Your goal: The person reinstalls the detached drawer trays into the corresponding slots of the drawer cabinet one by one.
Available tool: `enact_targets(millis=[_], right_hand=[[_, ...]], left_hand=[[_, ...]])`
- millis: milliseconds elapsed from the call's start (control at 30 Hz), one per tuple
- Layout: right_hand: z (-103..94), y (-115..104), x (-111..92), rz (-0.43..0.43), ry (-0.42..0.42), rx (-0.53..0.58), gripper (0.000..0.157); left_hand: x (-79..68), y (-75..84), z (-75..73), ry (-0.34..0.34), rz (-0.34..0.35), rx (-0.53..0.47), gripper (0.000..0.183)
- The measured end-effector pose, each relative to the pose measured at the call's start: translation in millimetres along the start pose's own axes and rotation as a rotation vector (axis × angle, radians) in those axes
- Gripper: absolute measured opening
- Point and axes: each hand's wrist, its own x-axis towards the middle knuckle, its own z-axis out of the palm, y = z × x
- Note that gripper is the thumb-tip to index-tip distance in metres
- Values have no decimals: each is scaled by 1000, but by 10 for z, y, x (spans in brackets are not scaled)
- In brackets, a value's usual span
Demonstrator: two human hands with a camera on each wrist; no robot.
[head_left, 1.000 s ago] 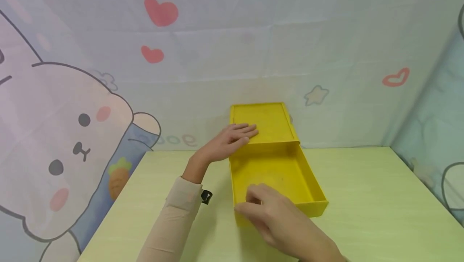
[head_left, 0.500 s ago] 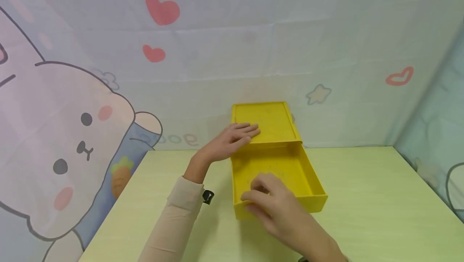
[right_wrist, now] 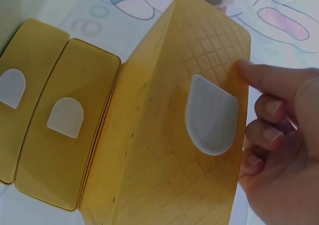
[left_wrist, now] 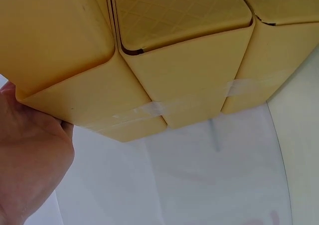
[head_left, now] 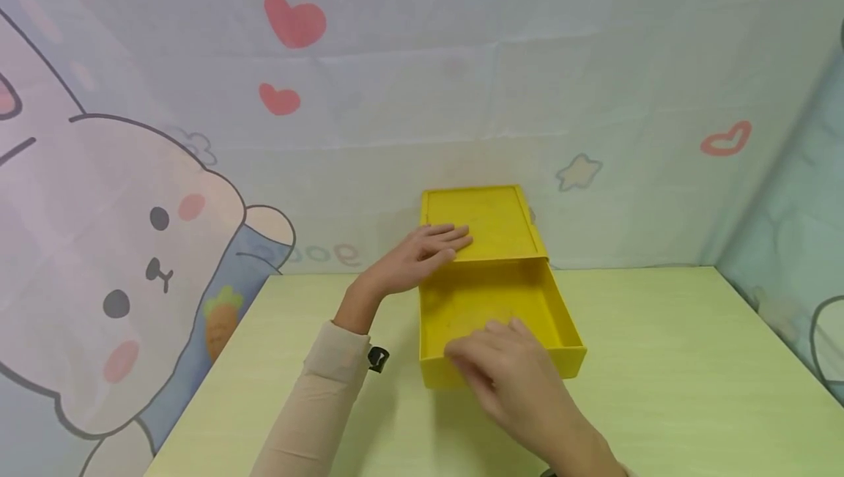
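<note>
A yellow drawer unit stands at the back of the table, and its top drawer (head_left: 570,361) is pulled out toward me. My left hand (head_left: 422,257) rests with straight fingers on the unit's flat top (head_left: 488,217). My right hand (head_left: 521,385) is at the drawer's front edge. In the right wrist view the thumb touches the front panel beside a pale rounded handle (right_wrist: 212,116), with the other fingers curled at the rim. Below it, more drawers (right_wrist: 55,170) sit pushed in. The left wrist view has the stacked housings (left_wrist: 189,80) from the side, tape across them.
The pale green table (head_left: 672,360) extends to both sides of the unit. Behind stands a cloth backdrop (head_left: 409,81) printed with hearts and a rabbit, close to the unit's rear. Another printed cloth (head_left: 791,242) hangs at the right.
The drawer has slid a little back into the unit, away from me, with my right hand following at its front edge. My left hand stays on the unit's top.
</note>
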Motion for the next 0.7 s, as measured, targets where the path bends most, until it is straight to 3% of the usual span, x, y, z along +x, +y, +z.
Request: enact_targets(millis=[267, 567, 700], right_hand=[[-7, 1, 18, 138, -1, -74, 17], [16, 24, 24, 129, -2, -109, 17], [19, 21, 19, 133, -47, -123, 22]], left_hand=[[-12, 17, -7, -8, -10, -17, 46], [-1, 55, -28, -7, -19, -28, 46], [-19, 47, -9, -5, -32, -33, 46]])
